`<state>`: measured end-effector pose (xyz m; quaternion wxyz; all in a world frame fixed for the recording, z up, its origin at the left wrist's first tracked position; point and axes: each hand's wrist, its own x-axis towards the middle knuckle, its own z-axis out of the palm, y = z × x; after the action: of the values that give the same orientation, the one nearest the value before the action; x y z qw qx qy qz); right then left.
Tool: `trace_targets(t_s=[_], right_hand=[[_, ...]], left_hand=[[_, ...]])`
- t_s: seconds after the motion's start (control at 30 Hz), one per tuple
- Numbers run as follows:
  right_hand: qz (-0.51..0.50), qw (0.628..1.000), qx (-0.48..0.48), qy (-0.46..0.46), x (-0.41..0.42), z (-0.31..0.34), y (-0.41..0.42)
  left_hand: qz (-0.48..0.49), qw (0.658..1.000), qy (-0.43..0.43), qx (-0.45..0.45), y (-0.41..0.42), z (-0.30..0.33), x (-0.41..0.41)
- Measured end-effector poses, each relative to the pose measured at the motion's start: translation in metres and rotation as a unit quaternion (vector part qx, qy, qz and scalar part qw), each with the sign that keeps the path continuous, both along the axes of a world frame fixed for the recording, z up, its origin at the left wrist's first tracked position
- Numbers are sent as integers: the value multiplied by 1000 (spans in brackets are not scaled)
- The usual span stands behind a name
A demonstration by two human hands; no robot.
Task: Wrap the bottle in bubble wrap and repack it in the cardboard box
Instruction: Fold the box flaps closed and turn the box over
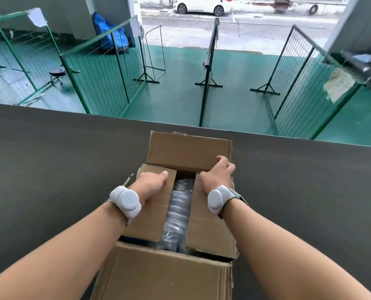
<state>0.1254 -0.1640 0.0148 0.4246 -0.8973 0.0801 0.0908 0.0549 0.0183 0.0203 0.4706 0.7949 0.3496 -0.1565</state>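
A brown cardboard box stands on the dark table in front of me. Inside it lies the bottle wrapped in bubble wrap, visible through the gap between the two side flaps. My left hand rests palm down on the left flap, pressing it over the opening. My right hand lies on the right flap, with its fingers curled over the near edge of the far flap. The near flap hangs toward me. Both wrists wear white bands.
The dark table spreads left and right of the box. Its far edge drops to a green floor with wire mesh fence panels. A white car stands outside. A thin stick-like object lies at the box's left side.
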Motion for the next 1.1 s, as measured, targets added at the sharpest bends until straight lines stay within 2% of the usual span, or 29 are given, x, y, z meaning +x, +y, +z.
trace_targets(t_s=[0.17,0.33,0.47,0.6,0.7,0.8,0.93,1.0,1.1], right_hand=[[-76,992,88,49,23,3,-12],[-126,966,225,36,24,10,-19],[-118,961,249,-3,7,28,-29],[-103,979,169,-49,-10,29,-45],[-90,982,152,-62,-26,35,-49],[-86,988,130,-21,-36,26,-47],[-74,997,16,27,-61,-5,-52],[-77,996,-26,30,-71,-14,-55],[-86,995,-15,45,-80,-21,-64]], left_hand=[[55,993,2,-105,6,-5,8],[63,989,-23,-129,4,-4,3],[30,995,-49,-80,0,0,-13],[-50,997,-51,-1,-7,5,-31],[-52,989,-118,66,-19,14,-52],[-23,970,-212,119,-24,25,-67],[-29,959,-256,116,-16,32,-74],[-63,959,-249,119,-9,28,-72],[-145,973,-157,89,-8,25,-76]])
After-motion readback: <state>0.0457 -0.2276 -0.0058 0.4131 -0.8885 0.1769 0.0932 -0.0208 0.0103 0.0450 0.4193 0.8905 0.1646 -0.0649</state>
